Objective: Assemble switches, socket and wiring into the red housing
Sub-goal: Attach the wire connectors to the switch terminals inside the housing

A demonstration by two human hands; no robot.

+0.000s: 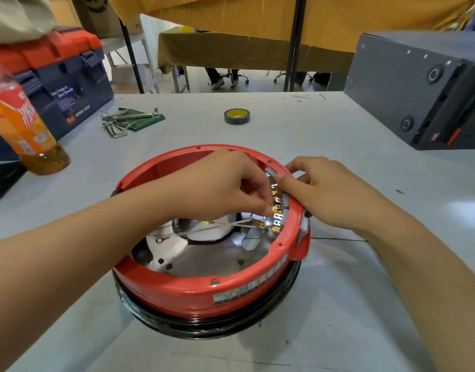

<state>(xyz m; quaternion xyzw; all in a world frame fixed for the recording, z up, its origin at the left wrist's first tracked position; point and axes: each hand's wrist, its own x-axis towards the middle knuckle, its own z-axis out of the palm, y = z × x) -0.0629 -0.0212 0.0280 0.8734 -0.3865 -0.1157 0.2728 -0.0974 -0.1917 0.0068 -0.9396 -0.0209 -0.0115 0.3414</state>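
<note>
I see the red housing [204, 288] sitting in the middle of the worktop [365, 291], nearer the front edge than the back, open side up on a black ring [204, 327]. Inside it lies a shiny metal floor with a round opening, and white wires [220, 226] run across that floor toward the right wall.

My left hand [225, 183] reaches in over the housing's rim, fingers curled, the fingertips pinching a small brass connector [274, 209] at the row of terminals [278, 210] on the grey switch block [286, 208] set into the right wall. My right hand [327, 194] comes from outside the rim, thumb pressed on the top of that grey block and fingers curled round the housing's outer side, gripping block and rim together.

Toward the back edge lies a roll of dark tape [237, 116] with a yellow core. At the back left lies a bunch of hex keys [121, 122] on a green pouch [146, 120], beside a blue and orange toolbox [56, 76]. An orange drink bottle [24, 124] stands at the left edge. A dark grey box [418, 87] fills the back right corner.
</note>
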